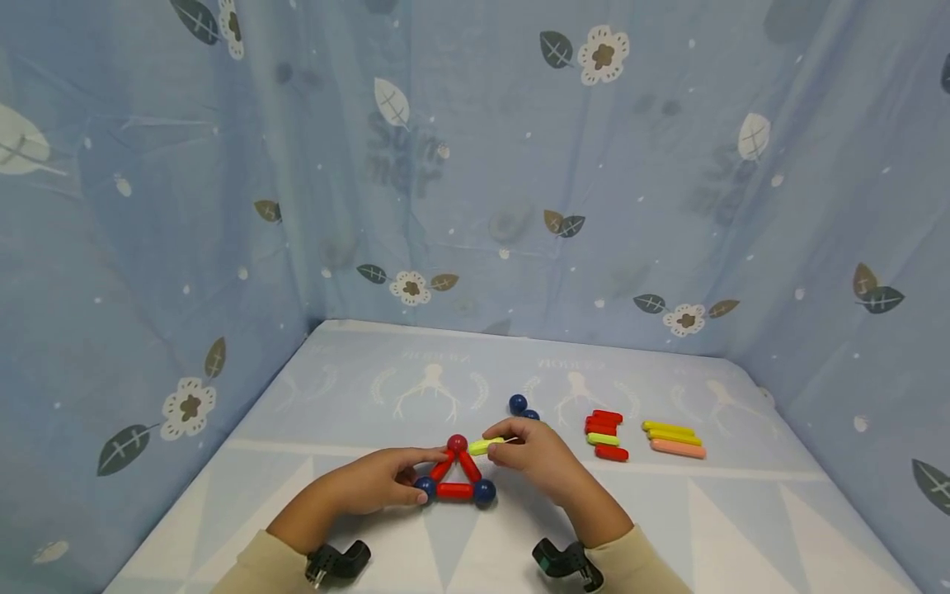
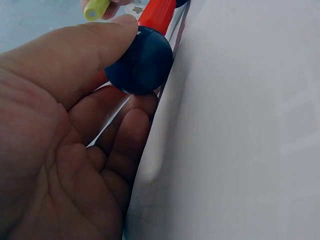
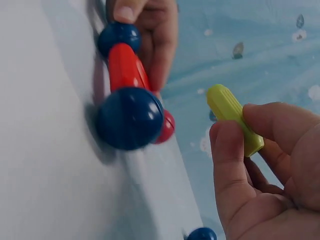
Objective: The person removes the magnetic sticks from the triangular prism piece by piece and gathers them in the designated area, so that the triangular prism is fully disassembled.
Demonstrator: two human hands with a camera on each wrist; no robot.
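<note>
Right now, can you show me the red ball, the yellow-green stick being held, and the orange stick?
Red ball (image 1: 457, 444): head view, on the middle of its front.
Yellow-green stick (image 3: 228, 107): right wrist view, on its uncovered upper part.
Orange stick (image 1: 679, 448): head view, halfway along it.

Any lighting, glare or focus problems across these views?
Head: bright, soft shadow below the left hand; left wrist: dimmer, small glint on the pinched blue ball, tabletop washed out; right wrist: nearest blue ball shows highlights, floral cloth soft behind the crisper yellow-green rod.
</note>
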